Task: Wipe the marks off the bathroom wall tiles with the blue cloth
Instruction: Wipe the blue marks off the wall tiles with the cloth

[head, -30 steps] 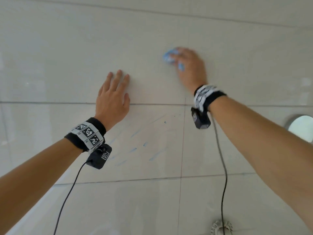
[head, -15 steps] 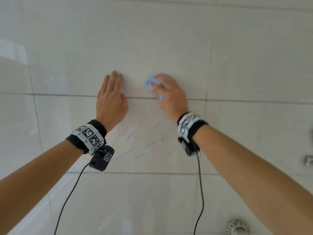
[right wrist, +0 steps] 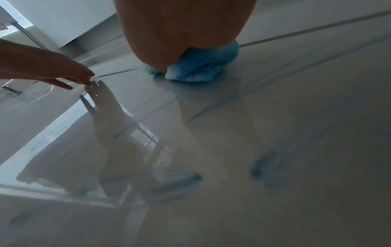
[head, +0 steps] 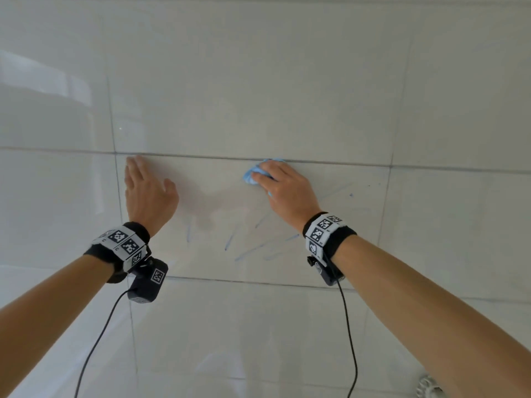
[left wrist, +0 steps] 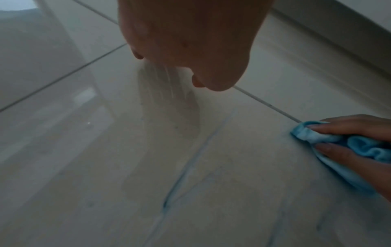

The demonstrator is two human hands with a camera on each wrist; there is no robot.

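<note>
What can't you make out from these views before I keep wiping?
- Tile under the blue cloth: covered by the cloth and right hand in every view, so any marks there are unknown.
- Left hand fingers: blurred in the head view; the palm hides them in the left wrist view.
- Metal fitting: cut off by the bottom edge of the head view.

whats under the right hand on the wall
A bunched blue cloth, pressed against the wall tile just below a grout line by the right hand. Its edges stick out past the fingers. Whether any blue marks lie beneath it cannot be seen; the cloth covers that patch.
</note>
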